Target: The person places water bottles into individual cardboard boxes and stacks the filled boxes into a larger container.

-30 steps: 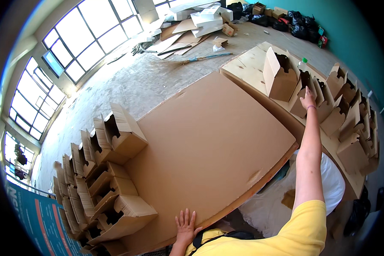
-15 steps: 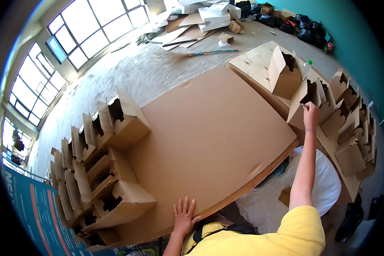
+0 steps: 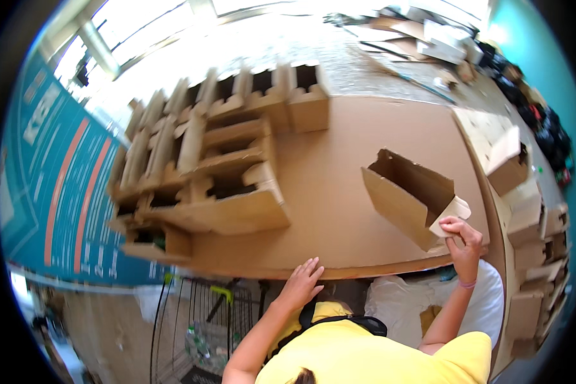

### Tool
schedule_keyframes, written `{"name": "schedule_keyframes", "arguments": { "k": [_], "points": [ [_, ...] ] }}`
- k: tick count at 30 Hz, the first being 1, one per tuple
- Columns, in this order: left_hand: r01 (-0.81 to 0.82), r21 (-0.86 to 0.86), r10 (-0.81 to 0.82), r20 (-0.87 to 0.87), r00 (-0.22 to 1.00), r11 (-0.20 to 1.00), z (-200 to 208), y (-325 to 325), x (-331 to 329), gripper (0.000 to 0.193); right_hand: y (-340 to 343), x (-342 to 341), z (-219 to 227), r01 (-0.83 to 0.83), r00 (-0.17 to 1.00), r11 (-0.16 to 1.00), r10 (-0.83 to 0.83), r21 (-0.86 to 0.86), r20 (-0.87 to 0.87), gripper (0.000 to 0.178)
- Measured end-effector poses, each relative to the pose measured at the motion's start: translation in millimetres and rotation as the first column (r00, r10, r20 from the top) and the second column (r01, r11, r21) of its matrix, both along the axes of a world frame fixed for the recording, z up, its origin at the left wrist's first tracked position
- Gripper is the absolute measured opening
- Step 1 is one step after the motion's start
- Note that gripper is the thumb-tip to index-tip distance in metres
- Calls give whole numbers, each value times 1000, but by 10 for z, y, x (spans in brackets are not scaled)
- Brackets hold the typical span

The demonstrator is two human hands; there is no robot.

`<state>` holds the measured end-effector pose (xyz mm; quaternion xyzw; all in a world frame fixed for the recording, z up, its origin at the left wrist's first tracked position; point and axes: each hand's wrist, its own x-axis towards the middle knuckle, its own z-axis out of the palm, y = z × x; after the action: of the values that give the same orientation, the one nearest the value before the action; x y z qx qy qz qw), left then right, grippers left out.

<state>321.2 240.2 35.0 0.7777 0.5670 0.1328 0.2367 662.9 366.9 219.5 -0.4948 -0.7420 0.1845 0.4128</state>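
My right hand (image 3: 462, 240) grips a flap of an open brown cardboard box (image 3: 408, 195) and holds it over the near right part of a large cardboard-covered table (image 3: 339, 160). The box is open at the top and tilted. My left hand (image 3: 302, 281) lies flat with fingers spread on the table's near edge. It holds nothing.
Several open cardboard boxes (image 3: 217, 160) stand stacked in rows on the table's left half. More boxes (image 3: 531, 217) line a second table at the right. Flat cardboard sheets (image 3: 416, 32) lie on the floor far off. A wire cart (image 3: 198, 326) stands below the table edge.
My right hand drew back from the boxes at the far right, bringing one box over the main table. The view swung left. My left hand stayed on the table edge.
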Motion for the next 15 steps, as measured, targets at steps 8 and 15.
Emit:
{"name": "schedule_keyframes", "arguments": {
  "k": [8,15],
  "points": [
    [-417,-118,430,125,894,901,221,-1206,-780,47,-150,-1038,-303,-412,902,875,351,-254,-254,23],
    [-696,-133,708,182,683,706,32,-2217,-1316,40,129,-642,-681,-266,797,917,383,-298,467,37]
  ]
}}
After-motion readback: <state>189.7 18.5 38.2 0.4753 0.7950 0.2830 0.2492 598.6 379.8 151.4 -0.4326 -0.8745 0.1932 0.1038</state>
